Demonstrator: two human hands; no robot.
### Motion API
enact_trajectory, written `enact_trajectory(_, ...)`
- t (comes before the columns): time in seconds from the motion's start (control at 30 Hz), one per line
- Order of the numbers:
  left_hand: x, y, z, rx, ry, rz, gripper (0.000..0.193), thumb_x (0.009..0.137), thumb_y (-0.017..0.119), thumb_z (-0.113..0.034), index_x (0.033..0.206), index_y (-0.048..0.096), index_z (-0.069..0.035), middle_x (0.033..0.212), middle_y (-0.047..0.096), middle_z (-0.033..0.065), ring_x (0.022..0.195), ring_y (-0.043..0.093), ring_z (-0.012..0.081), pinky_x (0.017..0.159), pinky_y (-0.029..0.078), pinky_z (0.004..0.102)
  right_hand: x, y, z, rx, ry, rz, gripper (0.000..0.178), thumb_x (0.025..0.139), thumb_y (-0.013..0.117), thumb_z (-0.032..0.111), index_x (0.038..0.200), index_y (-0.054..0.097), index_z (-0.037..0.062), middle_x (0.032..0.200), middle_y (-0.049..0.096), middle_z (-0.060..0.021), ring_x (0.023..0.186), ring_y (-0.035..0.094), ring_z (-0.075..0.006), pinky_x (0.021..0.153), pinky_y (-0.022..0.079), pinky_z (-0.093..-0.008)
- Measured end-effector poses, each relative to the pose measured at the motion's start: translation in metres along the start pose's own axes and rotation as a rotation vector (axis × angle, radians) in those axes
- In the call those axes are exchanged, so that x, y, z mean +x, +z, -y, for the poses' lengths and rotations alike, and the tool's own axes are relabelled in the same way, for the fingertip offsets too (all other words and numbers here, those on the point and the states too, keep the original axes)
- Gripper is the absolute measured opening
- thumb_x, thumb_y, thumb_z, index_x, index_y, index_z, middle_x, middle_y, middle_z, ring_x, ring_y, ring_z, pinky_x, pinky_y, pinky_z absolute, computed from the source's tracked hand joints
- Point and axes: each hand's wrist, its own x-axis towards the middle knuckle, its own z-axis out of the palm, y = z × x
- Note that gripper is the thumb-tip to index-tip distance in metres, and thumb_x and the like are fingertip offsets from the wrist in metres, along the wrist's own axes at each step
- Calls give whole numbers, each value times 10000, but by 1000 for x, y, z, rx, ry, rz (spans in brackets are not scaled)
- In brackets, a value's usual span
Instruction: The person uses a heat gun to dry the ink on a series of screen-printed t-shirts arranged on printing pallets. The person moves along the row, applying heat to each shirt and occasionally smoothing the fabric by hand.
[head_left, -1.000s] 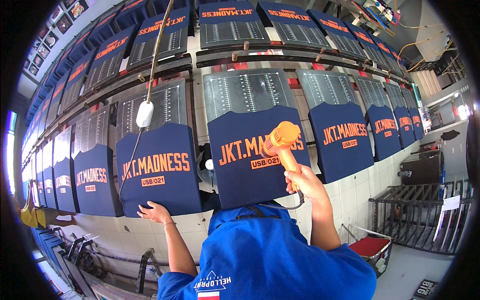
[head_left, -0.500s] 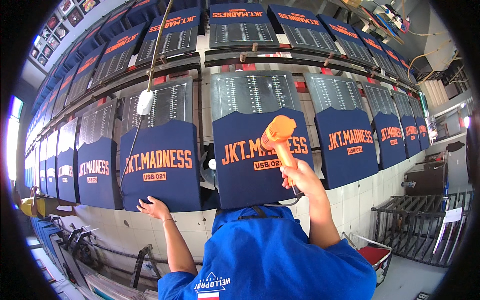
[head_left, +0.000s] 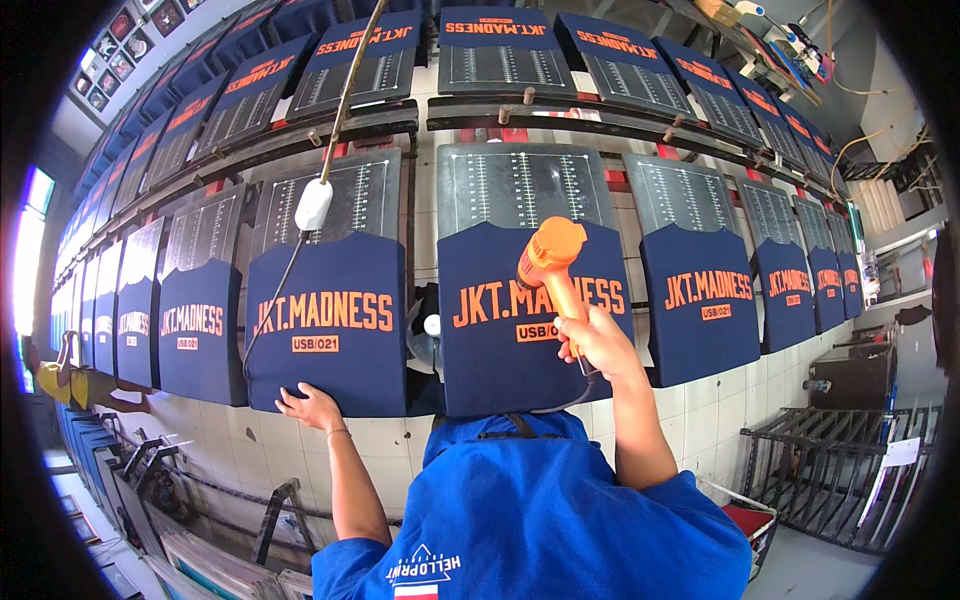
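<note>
My right hand (head_left: 602,345) is closed round the handle of an orange heat gun (head_left: 552,252). The gun is over a navy T-shirt (head_left: 490,375) with orange lettering, and its nozzle points at the print, partly hiding it. That shirt lies stretched over a dark board with white ruled marks (head_left: 525,185). At the front edge of the matching navy shirt to the left (head_left: 345,375), my left hand (head_left: 312,407) rests with fingers spread, holding nothing. A cord runs from the gun's handle along the front of the middle shirt.
A white socket block (head_left: 314,205) hangs on a cable over the left board. More shirt-covered boards (head_left: 700,290) extend both ways and behind a dark metal rail (head_left: 560,122). A black slatted rack (head_left: 840,480) stands at right. Another person's arm (head_left: 118,400) shows far left.
The view has shifted, so the boards appear further right. The heat gun has moved slightly left across the middle shirt's print. My left hand stays at the left shirt's front edge.
</note>
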Motion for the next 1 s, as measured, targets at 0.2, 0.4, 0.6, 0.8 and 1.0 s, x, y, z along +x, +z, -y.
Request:
enact_trajectory(0.2, 1, 1, 6, -8, 10, -6, 515, 962, 485, -297, 1410, 404, -57, 1520, 231, 198, 1372, 303, 363, 1087, 343, 450, -25, -5, 0, -78, 93, 50, 253, 905, 617, 206, 994, 527, -13, 771, 565, -63, 568, 604, -134, 493, 493, -263)
enact_trajectory(0.4, 1, 2, 5, -3, 23, -11, 519, 960, 488, -298, 1411, 404, -55, 1520, 231, 196, 1366, 314, 361, 1084, 350, 448, -36, -3, -1, -33, 119, 65, 253, 899, 626, 195, 1005, 527, -12, 775, 560, -66, 588, 615, -139, 508, 503, -262)
enact_trajectory(0.6, 1, 1, 3, -17, 5, -3, 522, 960, 486, -306, 1414, 405, -61, 1522, 234, 188, 1358, 329, 357, 1066, 371, 445, -11, 6, 3, -46, 61, 15, 234, 893, 615, 181, 1000, 525, -7, 764, 563, -51, 599, 606, -133, 539, 504, -272)
enact_trajectory(0.8, 1, 2, 2, 9, 1, -2, 526, 958, 480, -315, 1415, 405, -66, 1524, 233, 178, 1357, 334, 354, 1060, 375, 445, -4, 9, 6, -40, 51, 90, 240, 893, 621, 195, 992, 528, -4, 768, 570, -48, 608, 608, -131, 533, 505, -272)
enact_trajectory(1.0, 3, 5, 6, 6, 5, -9, 529, 956, 480, -321, 1416, 404, -70, 1523, 243, 179, 1353, 341, 358, 1063, 373, 447, 9, 16, 10, -17, 24, 67, 228, 894, 612, 187, 996, 530, 0, 769, 568, -45, 599, 607, -132, 521, 504, -267)
